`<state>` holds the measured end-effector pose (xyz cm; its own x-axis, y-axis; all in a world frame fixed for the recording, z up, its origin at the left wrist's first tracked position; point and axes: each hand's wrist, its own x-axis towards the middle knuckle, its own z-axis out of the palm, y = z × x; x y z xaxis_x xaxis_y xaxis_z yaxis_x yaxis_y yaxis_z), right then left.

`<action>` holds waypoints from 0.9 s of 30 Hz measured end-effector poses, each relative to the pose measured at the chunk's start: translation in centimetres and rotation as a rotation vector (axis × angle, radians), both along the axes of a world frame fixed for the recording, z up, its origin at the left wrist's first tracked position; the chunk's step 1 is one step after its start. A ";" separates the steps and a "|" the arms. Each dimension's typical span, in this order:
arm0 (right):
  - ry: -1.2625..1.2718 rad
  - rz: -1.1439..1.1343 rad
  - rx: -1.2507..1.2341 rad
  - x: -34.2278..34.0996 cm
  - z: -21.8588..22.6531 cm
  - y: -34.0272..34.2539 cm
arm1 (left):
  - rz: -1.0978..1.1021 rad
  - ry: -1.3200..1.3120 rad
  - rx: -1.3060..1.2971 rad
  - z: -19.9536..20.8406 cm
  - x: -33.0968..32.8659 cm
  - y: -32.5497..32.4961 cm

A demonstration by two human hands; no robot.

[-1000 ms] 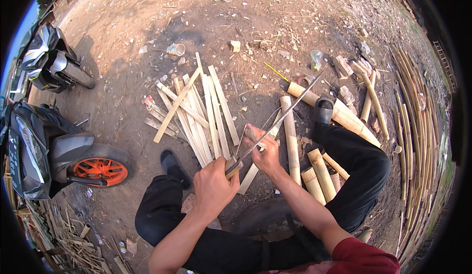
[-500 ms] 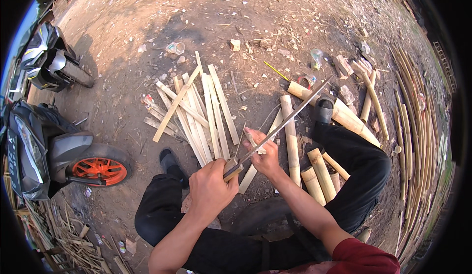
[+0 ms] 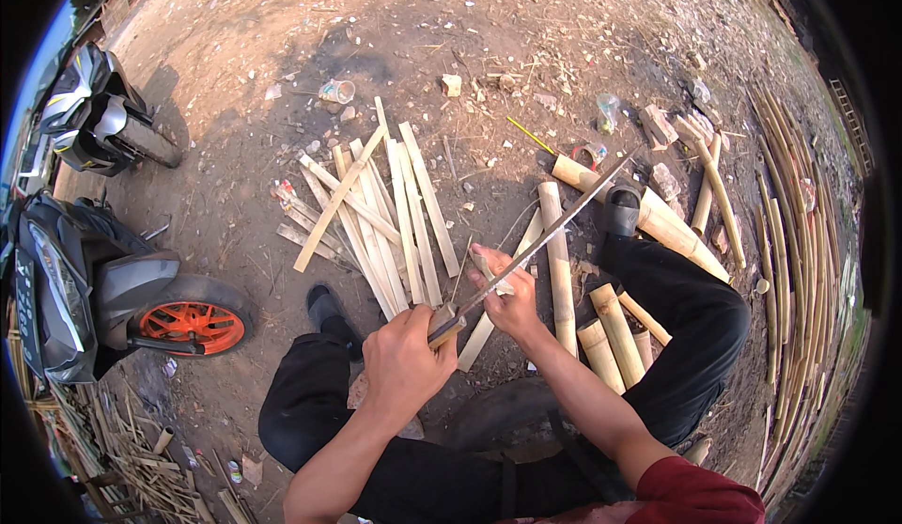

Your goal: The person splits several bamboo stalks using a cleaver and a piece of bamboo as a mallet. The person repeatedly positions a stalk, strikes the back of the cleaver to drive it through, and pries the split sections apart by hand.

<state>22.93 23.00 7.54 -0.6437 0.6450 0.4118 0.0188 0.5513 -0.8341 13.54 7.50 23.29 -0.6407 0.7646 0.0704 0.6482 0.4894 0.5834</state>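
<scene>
My left hand [image 3: 411, 353] is closed around the wooden handle of a long, narrow-bladed machete [image 3: 556, 225]. Its dark blade slants up to the right, the tip reaching past my shoe. Partway along the blade, my right hand [image 3: 510, 300] is closed on a small pale piece [image 3: 493, 275] pressed to the blade; whether it is cloth or bamboo I cannot tell. Beyond both hands lies a loose pile of split bamboo strips [image 3: 406, 209]. A bamboo pole section [image 3: 558, 265] rests just right of my right hand.
Short cut bamboo pieces [image 3: 615, 327] lie beside my right leg, and a thicker bamboo pole [image 3: 681, 231] is by my right shoe. Long bamboo poles [image 3: 799, 261] line the right side. Two motorcycles stand left, the nearer with an orange wheel [image 3: 199, 327]. A dark tyre [image 3: 479, 421] sits between my legs.
Almost nothing differs; the view has shifted very slightly. Both hands keep their hold at nearly the same places on the machete.
</scene>
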 end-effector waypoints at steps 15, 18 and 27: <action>-0.018 0.001 0.024 -0.1 0.1 0.3 | -0.018 0.009 -0.019 0.4 0.1 0.1; -0.023 0.004 0.018 -0.2 0.5 0.3 | -0.050 0.029 -0.020 -0.2 -0.2 -0.2; 0.021 0.013 -0.002 -0.4 0.6 0.4 | -0.045 0.008 -0.029 -0.4 -0.1 -0.1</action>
<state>22.55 23.37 8.14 -0.6433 0.6375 0.4241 -0.0064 0.5494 -0.8355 13.41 7.38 22.90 -0.6050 0.7945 0.0532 0.6747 0.4760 0.5641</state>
